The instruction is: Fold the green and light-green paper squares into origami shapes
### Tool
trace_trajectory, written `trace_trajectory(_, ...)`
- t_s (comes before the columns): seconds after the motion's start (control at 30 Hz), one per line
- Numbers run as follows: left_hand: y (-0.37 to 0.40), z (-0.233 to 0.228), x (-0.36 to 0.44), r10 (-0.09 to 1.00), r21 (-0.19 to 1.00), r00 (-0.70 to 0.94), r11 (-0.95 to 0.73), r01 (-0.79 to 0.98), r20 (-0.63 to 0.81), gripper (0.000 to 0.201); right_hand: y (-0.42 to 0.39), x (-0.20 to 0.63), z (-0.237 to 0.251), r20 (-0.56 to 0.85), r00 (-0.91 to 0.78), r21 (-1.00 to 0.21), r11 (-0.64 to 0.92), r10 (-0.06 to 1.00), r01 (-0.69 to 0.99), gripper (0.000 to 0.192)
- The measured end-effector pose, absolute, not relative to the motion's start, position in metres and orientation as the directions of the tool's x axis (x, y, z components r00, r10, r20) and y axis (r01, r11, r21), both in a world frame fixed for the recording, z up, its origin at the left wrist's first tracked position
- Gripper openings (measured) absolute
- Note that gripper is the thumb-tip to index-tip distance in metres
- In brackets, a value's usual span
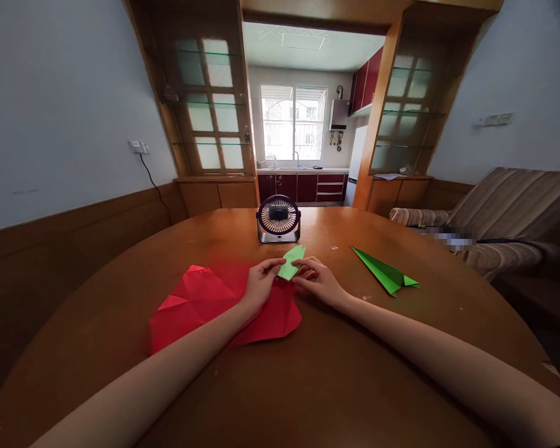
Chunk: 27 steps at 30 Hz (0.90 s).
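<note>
A small piece of folded light green paper [290, 264] is held up between my two hands near the middle of the table. My left hand [261, 283] pinches its left edge between thumb and fingers. On the other side, my right hand [321, 281] grips the right edge with thumb and fingertips. Under my left hand and forearm lies a large creased sheet of red paper [191, 305], partly covered by them. A bright green paper plane [383, 271] rests on the table to the right of my right hand.
Just beyond my hands, a small dark fan [279, 218] stands on the round wooden table [336, 373]. A striped armchair [518, 205] is off to the right, beside the table. A doorway to a kitchen lies behind the fan.
</note>
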<state>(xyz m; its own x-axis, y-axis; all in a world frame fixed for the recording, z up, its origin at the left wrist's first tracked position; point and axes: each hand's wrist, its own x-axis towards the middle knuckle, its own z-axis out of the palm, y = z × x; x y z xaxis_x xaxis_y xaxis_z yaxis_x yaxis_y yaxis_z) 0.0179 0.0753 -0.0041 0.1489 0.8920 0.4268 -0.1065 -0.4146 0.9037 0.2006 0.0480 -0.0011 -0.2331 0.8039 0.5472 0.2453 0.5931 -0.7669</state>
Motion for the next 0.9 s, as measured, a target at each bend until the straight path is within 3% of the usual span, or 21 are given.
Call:
trace_trajectory(0.1, 0.074, -0.004, 0.016, 0.897, 0.913, 0.170, -0.394, -0.108, 0.407, 0.032, 0.049, 0.200, -0.002, 0.531, -0.282, -0.766, 0.595, 0.799, 0.242, 0.032)
trace_trajectory(0.3, 0.069, -0.002, 0.019, 0.874, 0.915, 0.282, -0.351, -0.200, 0.396, 0.055, 0.053, 0.202, -0.005, 0.531, -0.221, -0.759, 0.576, 0.818, 0.305, 0.014)
trace_trajectory(0.4, 0.070, -0.003, 0.019, 0.871, 0.912, 0.278, -0.368, -0.180, 0.406, 0.051, 0.053, 0.203, -0.005, 0.535, -0.198, -0.768, 0.571, 0.821, 0.292, 0.013)
trace_trajectory(0.53, 0.071, -0.004, 0.018, 0.820, 0.856, 0.264, -0.515, -0.045, 0.508, 0.050, 0.054, 0.203, -0.005, 0.539, -0.155, -0.775, 0.559, 0.828, 0.293, 0.012)
trace_trajectory(0.67, 0.069, -0.003, 0.017, 0.751, 0.808, 0.355, -0.589, -0.020, 0.556, 0.042, 0.053, 0.203, -0.004, 0.535, -0.139, -0.806, 0.552, 0.834, 0.213, 0.013)
trace_trajectory(0.77, 0.068, -0.002, 0.018, 0.758, 0.838, 0.409, -0.544, -0.032, 0.508, 0.030, 0.052, 0.202, -0.003, 0.517, -0.108, -0.840, 0.527, 0.849, 0.126, 0.019)
trace_trajectory(0.9, 0.065, 0.000, 0.020, 0.810, 0.896, 0.398, -0.437, -0.081, 0.431, 0.041, 0.053, 0.201, -0.003, 0.531, -0.048, -0.847, 0.532, 0.846, 0.011, 0.040)
